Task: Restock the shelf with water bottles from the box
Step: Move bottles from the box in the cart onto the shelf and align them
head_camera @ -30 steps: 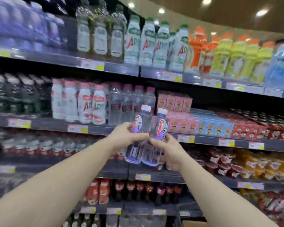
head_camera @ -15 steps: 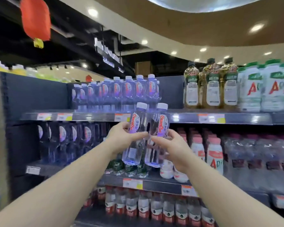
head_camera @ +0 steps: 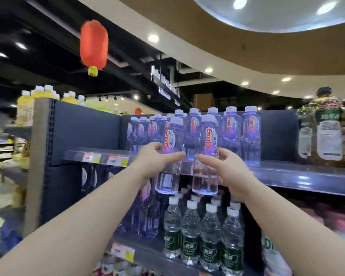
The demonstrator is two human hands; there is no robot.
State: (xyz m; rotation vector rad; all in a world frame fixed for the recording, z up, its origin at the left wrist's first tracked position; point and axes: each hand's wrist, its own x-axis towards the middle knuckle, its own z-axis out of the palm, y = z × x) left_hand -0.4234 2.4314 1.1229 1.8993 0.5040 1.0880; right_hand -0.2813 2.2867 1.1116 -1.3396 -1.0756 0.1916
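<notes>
A: What is the head camera showing of the room?

B: It is looking up at a dark grey metal store shelf (head_camera: 299, 174) under a curved tan ceiling with round white lights. A red paper lantern (head_camera: 94, 44) with a yellow tassel is hanging at the upper left.

A: And the hands?

B: The left hand (head_camera: 157, 162) is curling its fingers and thumb round one clear plastic water bottle with a white cap and red lettering (head_camera: 170, 154). The right hand (head_camera: 227, 168) is gripping a second clear bottle of the same kind (head_camera: 207, 154) in the same way. Both bottles are standing upright, side by side but apart, in front of the shelf's front edge, their bases hanging below it.

A: How many are standing on that shelf?

B: A row of matching clear bottles (head_camera: 250, 136) is standing behind the two held ones. Five white caps are showing along the back; more are crowding at the left, too blurred to count.

A: Anything else?

B: Four clear bottles with dark green labels (head_camera: 211, 236) are lining the front edge of the shelf below, with more caps behind them. Brownish bottles with pale labels (head_camera: 327, 134) are sitting towards the upper shelf's right end, and yellow drink bottles (head_camera: 26, 108) are standing atop a unit at the far left.
</notes>
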